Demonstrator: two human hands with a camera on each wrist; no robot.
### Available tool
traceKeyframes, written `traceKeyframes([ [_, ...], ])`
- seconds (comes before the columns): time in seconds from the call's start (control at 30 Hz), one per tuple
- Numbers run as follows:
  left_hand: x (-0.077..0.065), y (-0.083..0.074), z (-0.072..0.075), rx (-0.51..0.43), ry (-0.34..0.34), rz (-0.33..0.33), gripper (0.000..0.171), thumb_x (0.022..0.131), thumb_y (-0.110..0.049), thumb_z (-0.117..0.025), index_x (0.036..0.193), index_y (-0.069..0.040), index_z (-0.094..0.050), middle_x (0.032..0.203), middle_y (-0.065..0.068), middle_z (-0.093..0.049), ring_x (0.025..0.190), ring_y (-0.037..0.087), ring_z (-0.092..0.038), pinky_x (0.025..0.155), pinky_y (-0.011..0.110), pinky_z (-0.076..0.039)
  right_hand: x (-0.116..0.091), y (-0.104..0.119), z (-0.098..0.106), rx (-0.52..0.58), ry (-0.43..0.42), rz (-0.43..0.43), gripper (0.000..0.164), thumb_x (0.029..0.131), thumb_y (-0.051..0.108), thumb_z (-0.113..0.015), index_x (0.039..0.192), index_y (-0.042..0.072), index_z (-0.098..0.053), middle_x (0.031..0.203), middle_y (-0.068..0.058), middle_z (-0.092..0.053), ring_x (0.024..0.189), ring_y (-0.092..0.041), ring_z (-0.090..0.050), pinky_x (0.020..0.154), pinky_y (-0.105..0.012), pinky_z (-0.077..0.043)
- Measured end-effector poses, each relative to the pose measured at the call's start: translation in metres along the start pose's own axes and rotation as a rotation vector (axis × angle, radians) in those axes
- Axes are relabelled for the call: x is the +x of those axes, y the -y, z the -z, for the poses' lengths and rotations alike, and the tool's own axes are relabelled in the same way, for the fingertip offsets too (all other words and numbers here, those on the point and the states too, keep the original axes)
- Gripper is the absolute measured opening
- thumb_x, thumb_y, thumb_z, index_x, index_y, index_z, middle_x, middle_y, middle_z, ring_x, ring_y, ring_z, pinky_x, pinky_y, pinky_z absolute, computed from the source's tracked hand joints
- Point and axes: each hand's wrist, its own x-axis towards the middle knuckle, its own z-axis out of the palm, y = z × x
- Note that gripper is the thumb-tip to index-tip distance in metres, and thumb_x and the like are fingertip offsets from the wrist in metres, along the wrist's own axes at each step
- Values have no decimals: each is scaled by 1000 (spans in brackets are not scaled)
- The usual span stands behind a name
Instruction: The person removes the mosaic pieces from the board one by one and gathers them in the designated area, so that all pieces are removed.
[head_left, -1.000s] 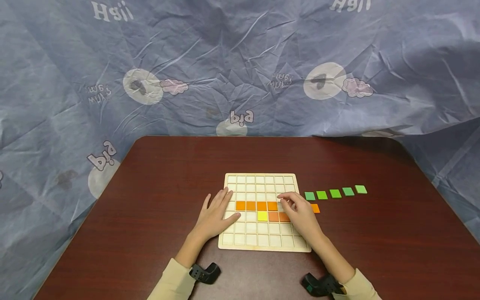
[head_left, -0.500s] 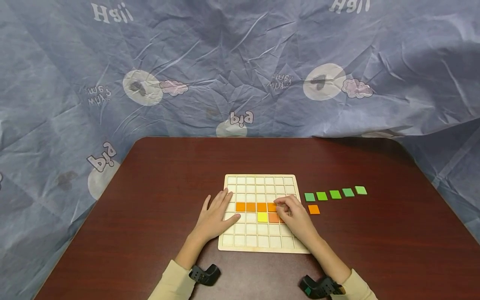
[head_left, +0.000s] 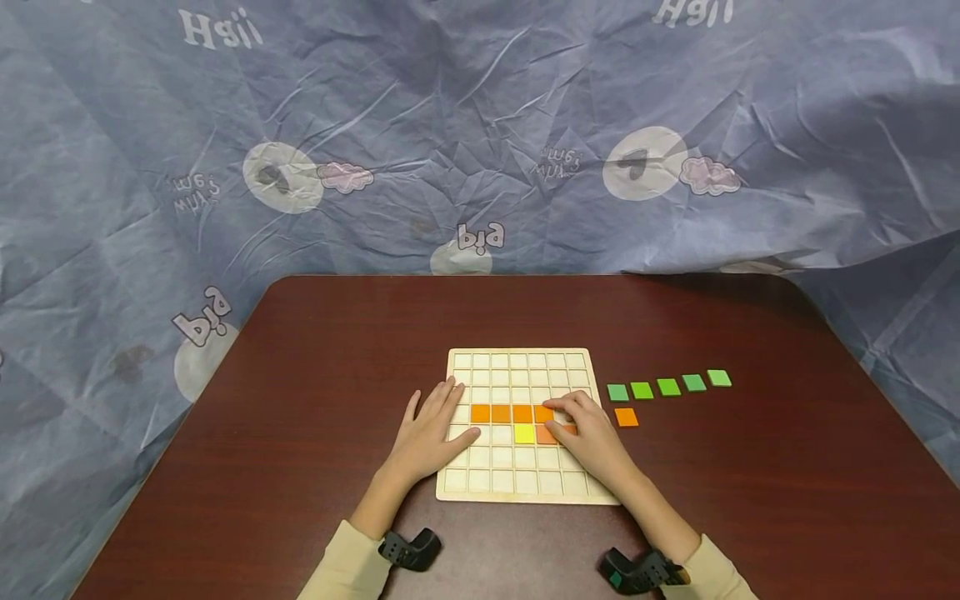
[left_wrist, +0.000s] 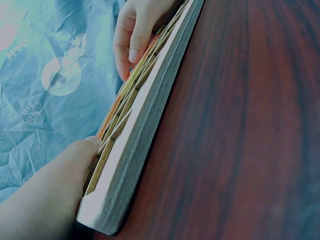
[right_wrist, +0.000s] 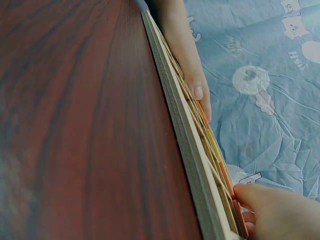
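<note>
A pale wooden grid board (head_left: 502, 457) lies on the table. Across it runs a row of several orange tiles (head_left: 501, 414). Below that row sit a yellow tile (head_left: 524, 434) and darker orange tiles (head_left: 546, 435), partly covered by my right hand. Spread flat, my left hand (head_left: 429, 435) rests over the board's left edge. My right hand (head_left: 592, 437) is over the board's right side, its index fingertip at the last tile of the orange row. Its thumb (right_wrist: 250, 194) touches an orange tile along the board's edge in the right wrist view, thumb and index apart.
Several green tiles (head_left: 668, 387) lie in a slanting line to the right of the board. A single loose orange tile (head_left: 626, 417) is just beneath them on the brown table (head_left: 360, 333). Behind the table hangs a blue printed cloth (head_left: 405, 167).
My right hand has moved slightly left and down to the tiles, and its thumb and index have spread apart. The left hand has stayed in place.
</note>
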Motion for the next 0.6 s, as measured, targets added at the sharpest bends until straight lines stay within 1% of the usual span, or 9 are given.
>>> traceKeyframes([
  [0.23, 0, 1, 0, 4, 0, 1, 76, 86, -62, -38, 146, -19, -21, 154, 0, -16, 140, 18, -19, 112, 50, -4, 1, 1, 1, -4, 8, -18, 27, 80, 21, -68, 106, 14, -65, 100, -2, -58, 84, -14, -50, 75, -33, -38],
  [0.43, 1, 1, 0, 7, 8, 9, 76, 86, -62, -38, 146, -19, -20, 154, -1, -16, 140, 17, -19, 113, 49, -3, 2, 1, 1, 17, -2, -7, 26, 79, 19, -69, 104, 15, -63, 100, -1, -59, 80, -11, -50, 73, -31, -39],
  [0.6, 2, 1, 0, 2, 9, 9, 76, 86, -62, -38, 147, -19, -19, 154, -1, -15, 141, 17, -19, 113, 48, -2, 3, 1, 0, 43, -15, -7, 24, 79, 16, -69, 101, 16, -60, 96, 0, -60, 77, -10, -49, 75, -31, -37],
])
